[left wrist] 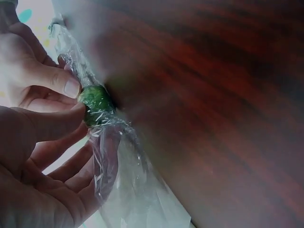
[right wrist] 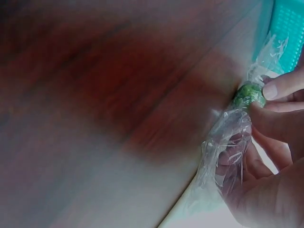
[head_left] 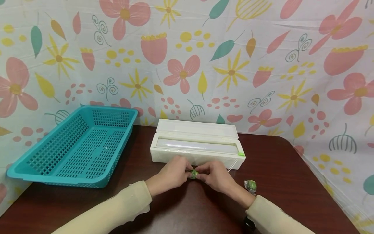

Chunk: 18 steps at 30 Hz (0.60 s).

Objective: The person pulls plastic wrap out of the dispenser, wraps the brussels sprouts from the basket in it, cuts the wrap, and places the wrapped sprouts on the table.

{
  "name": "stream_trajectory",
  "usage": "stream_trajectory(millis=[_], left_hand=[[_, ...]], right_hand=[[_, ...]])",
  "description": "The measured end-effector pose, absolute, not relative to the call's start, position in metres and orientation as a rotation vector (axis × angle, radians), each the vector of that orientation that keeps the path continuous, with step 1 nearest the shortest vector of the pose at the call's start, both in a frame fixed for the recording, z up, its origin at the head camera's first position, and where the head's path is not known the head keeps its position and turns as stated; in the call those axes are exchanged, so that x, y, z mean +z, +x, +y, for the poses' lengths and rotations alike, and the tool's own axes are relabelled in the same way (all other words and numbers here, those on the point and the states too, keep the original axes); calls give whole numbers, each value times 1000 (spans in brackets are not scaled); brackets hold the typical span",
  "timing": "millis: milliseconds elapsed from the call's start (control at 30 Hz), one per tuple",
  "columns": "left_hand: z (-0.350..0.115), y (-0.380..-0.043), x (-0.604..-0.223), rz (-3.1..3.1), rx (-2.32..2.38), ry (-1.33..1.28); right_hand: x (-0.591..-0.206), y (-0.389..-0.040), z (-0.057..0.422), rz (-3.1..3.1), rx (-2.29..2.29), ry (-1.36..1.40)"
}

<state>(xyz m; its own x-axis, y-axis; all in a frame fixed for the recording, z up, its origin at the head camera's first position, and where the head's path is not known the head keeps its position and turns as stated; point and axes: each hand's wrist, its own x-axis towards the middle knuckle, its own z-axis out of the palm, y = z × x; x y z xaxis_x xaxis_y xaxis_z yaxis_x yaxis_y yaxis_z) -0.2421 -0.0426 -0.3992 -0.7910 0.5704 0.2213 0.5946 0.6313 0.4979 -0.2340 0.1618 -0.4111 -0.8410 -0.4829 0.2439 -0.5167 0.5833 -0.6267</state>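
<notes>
A small round green fruit point(left wrist: 96, 102), lime-like, is rolled in clear cling film point(right wrist: 228, 137). Film sticks out loose at both ends of it. My left hand point(head_left: 175, 174) pinches the wrapped fruit between thumb and fingers from the left. From the right, my right hand point(head_left: 217, 177) pinches it too, the thumbs close together in both wrist views. Just behind the hands is a white cling film box point(head_left: 197, 158) with its lid raised and a roll point(head_left: 197, 145) of film inside. Another green bundle point(head_left: 250, 186) in clear film lies beyond my right wrist.
A teal plastic basket point(head_left: 117, 155) with slotted sides stands at the left of the dark wooden table point(head_left: 286, 169). A bright green tab point(head_left: 241, 154) sits at the box's right end. Behind the table hangs a flower-patterned cloth point(head_left: 187, 42).
</notes>
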Motion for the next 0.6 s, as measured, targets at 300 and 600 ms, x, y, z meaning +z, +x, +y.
stream_trajectory(millis=[300, 600], left_hand=[[-40, -247, -401, -2758, -847, -988], [-40, -250, -403, -2765, -881, -984]], right_hand=[[-411, -233, 161, -2751, 1080, 772], [-411, -236, 161, -2750, 1058, 782]])
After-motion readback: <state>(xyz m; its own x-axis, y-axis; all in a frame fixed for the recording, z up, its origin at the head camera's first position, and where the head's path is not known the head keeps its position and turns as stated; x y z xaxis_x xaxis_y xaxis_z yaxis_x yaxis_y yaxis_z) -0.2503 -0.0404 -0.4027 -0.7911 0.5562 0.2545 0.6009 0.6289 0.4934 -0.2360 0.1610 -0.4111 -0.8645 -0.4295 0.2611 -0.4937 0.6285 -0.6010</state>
